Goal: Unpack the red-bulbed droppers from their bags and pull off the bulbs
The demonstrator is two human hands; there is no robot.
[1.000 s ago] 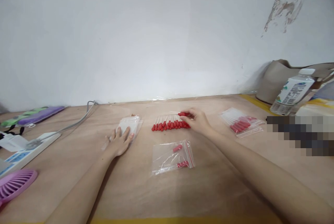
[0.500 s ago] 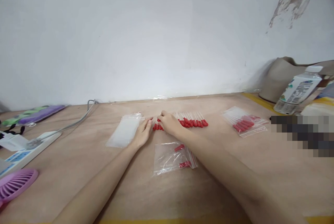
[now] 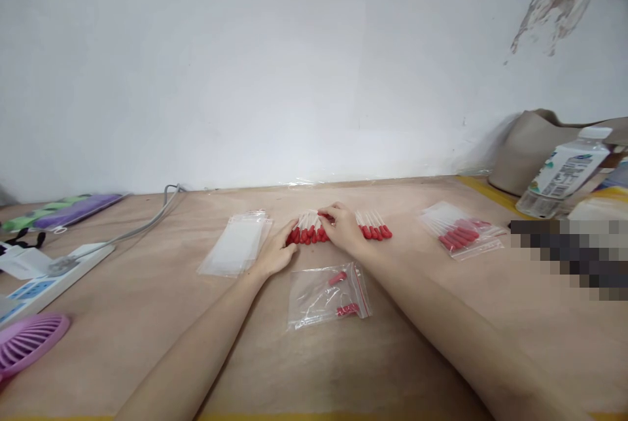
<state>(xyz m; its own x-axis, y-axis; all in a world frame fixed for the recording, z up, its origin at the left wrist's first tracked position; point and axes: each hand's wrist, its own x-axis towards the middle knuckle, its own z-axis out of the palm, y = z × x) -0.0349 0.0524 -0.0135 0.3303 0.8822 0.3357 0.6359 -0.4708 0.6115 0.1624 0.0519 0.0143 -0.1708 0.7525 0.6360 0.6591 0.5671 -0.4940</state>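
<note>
A row of red-tipped white sticks [image 3: 307, 235] lies on the table in front of me. My left hand [image 3: 279, 248] rests at the row's left end, thumb and fingers apart, its fingertips against the outermost red tips. Over the middle of the row is my right hand [image 3: 342, 230], fingertips pinched, with a red tip showing between them. More of the sticks [image 3: 373, 230] fan out to its right. Nearer to me lies a clear zip bag [image 3: 314, 300] with two small red pieces in it. A stack of clear bags [image 3: 233, 244] sits left of my left hand.
To the right, filled bags of red-tipped sticks [image 3: 458, 236] lie flat. A plastic bottle [image 3: 564, 172] leans by a grey-brown container [image 3: 515, 150]. At left are a power strip [image 3: 53, 277], a cable [image 3: 142, 230], a pink fan [image 3: 34, 346] and a purple-green pouch [image 3: 73, 212].
My right hand has moved right along the row, uncovering sticks at its left part. My left hand has shifted slightly right and now touches the row's end.
</note>
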